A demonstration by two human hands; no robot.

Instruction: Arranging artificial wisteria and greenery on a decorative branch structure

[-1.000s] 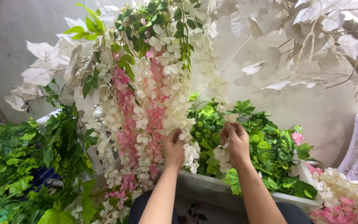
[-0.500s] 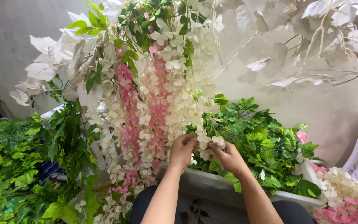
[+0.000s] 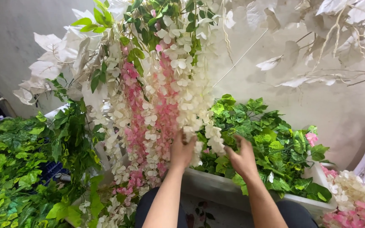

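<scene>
Head view: grey wall (image 3: pixel 9 46), green foliage (image 3: pixel 271 139).

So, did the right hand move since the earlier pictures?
Yes. The right hand moved lower, judged against the white tub; it now sits just above the tub's rim.

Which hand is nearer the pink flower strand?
Left. The left hand is up against the hanging strands, beside the pink flower strand; the right hand sits further right, over the green leaves.

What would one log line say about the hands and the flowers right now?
left hand: gripping white flower strand | right hand: touching strand tip, fingers spread | behind: white planter of green leaves
</scene>
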